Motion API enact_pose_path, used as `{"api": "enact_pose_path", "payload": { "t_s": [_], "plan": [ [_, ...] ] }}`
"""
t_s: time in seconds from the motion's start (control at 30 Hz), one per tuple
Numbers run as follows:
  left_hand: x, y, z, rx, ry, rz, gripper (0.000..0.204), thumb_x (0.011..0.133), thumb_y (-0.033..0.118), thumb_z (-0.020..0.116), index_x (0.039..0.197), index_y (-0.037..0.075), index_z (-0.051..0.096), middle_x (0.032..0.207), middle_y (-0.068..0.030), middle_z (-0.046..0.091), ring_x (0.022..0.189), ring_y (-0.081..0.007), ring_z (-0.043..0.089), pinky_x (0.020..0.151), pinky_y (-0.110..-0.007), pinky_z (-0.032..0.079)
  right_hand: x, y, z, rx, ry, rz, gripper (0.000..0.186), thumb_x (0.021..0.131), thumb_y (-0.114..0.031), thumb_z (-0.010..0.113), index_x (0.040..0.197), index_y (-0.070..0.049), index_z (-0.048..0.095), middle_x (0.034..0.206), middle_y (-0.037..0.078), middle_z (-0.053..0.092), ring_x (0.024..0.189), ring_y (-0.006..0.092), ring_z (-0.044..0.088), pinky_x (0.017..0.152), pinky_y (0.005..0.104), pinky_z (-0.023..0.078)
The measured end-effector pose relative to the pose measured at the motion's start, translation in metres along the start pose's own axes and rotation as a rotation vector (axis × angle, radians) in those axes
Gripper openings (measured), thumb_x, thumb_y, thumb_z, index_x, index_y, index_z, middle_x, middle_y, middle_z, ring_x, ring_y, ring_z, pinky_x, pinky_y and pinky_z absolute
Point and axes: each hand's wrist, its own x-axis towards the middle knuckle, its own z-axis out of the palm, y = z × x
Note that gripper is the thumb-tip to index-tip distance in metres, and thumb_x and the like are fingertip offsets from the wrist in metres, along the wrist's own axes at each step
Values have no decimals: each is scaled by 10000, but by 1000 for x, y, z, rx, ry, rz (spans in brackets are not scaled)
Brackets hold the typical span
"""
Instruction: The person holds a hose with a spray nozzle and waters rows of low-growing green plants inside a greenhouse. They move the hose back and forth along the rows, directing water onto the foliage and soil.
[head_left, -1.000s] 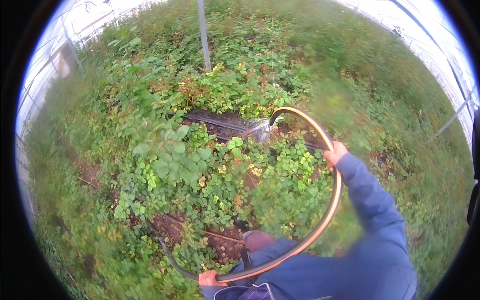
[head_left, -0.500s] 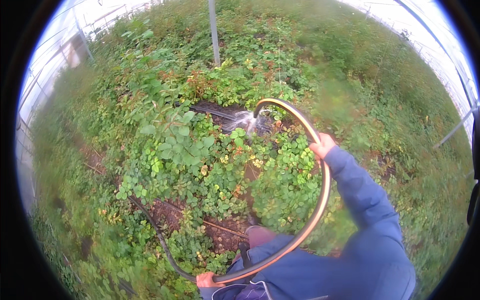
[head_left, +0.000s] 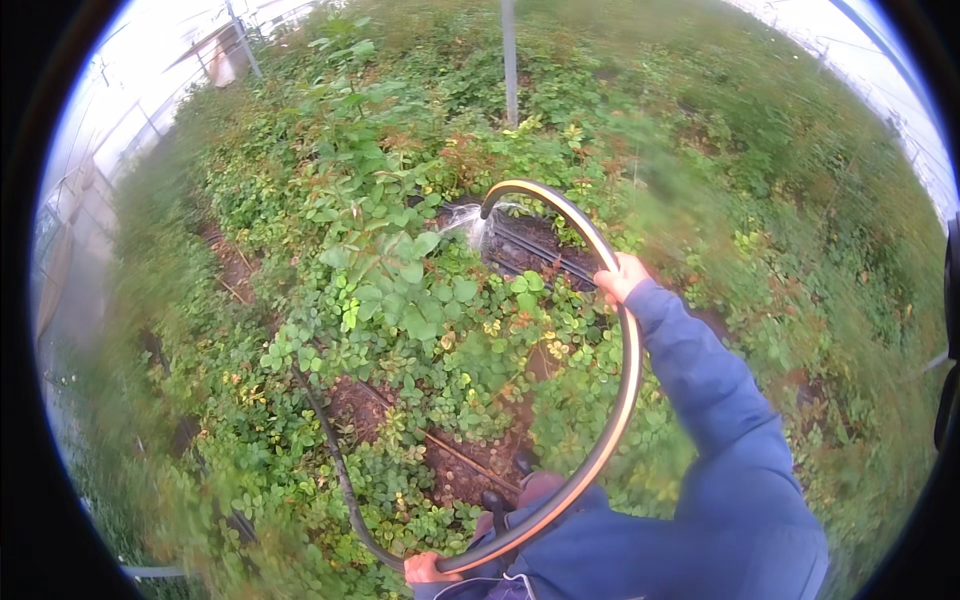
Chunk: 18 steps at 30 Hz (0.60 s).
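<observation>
A black hose with an orange stripe (head_left: 628, 385) bends in a wide loop in front of me. My right hand (head_left: 622, 278) is closed around its upper part, short of the outlet. From the hose's downturned end, water (head_left: 477, 228) splashes onto dark soil beside thin black pipes (head_left: 545, 250). Low at the body, my left hand (head_left: 432, 568) wraps around the same hose. Beyond that hand the hose runs up to the left and disappears among the leaves.
Dense leafy plants (head_left: 400, 290) surround me on all sides. A grey metal post (head_left: 510, 65) stands ahead. Bare soil with a thin brown pipe (head_left: 470, 462) shows near my feet. Pale translucent greenhouse walls (head_left: 85, 230) rise at the left edge.
The hose outlet and my right hand have shifted left, so water lands farther left along the black pipes. The view has turned left, and both hands keep their hold.
</observation>
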Motion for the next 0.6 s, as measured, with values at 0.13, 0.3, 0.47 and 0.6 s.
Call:
{"api": "enact_pose_path", "payload": {
  "t_s": [0.13,0.3,0.47,0.6],
  "plan": [
    [2,31,12,19,56,-151,329,554,158,703,860,48,653,827,-168,635,815,-371,598,756,-455,484,44,-8,8,6,-36,-34,248,780,-91,603,969,18,486,603,67,506,407,136,490,355,294,415],
    [13,60,23,53,154,-154,394,530,148,699,903,33,647,879,-175,637,848,-377,592,763,-447,491,88,-16,15,9,-62,-88,228,784,-106,586,949,17,488,591,77,525,406,136,491,370,296,428],
    [23,74,30,-1,128,-147,446,498,154,709,919,25,640,883,-182,637,854,-384,588,794,-461,484,93,-19,-2,-109,-40,-29,245,778,-114,584,968,7,487,589,76,520,414,142,496,377,299,436],
    [25,81,38,-27,64,-140,458,499,154,719,931,23,641,866,-183,635,839,-392,584,790,-473,475,81,-9,-31,-118,-41,1,261,778,-106,582,989,10,480,604,79,523,417,145,500,372,301,431]
  ]
}}
